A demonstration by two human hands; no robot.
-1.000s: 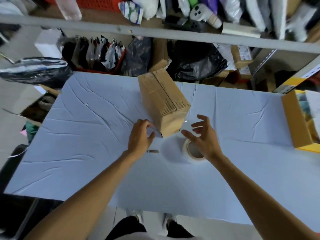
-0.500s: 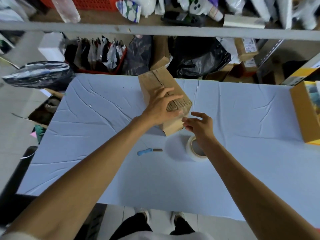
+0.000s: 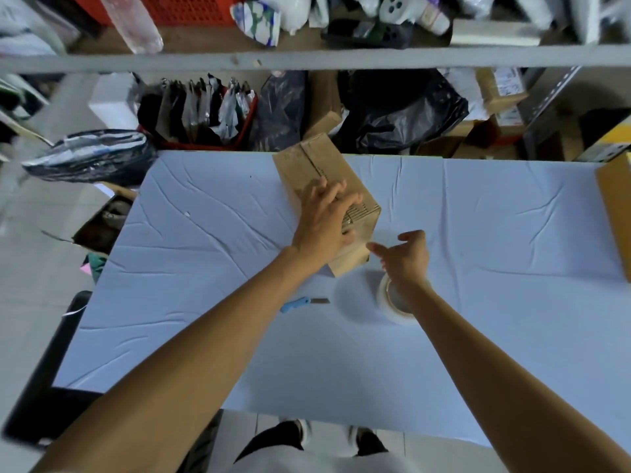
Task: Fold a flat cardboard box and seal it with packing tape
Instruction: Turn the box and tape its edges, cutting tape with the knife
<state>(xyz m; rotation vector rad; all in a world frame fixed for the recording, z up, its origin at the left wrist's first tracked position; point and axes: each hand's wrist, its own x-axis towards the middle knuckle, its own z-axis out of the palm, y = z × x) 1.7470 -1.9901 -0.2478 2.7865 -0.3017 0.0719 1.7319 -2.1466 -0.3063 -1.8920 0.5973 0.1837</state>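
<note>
Fingers of the left hand [image 3: 322,223] lie spread and nearly straight on top of the box [image 3: 307,162], pressing down near its closest end, while the thumb reaches over the edge onto the near face. I read that as a flat press, not a grip. The box is closed and brown, set askew on the table [image 3: 495,233]: its far end reaches the table's far edge and its near corner points towards me. A seam runs lengthwise along the top, and a strip of bare corrugation shows at the near right edge, just beside the hand.

The right hand [image 3: 408,261] hangs just beside the box's near corner, apart from it as far as I can tell. Its fingers are loosely curled, the thumb stuck out towards the box, and I can make out nothing held in it. Directly under its wrist the tape [image 3: 392,307] lies flat on the table, partly hidden by the forearm. Left of the tape, near it but not touching, lies a cutter [image 3: 297,304] with a blue handle, blade pointing at it.

Farther out, a second box [image 3: 616,216] sits at the table's right edge, cut off at the edge of my view. Beyond the table I see a black bag [image 3: 409,114], a red basket [image 3: 250,121] of packets and a grey shelf rail [image 3: 341,58] across the top.
</note>
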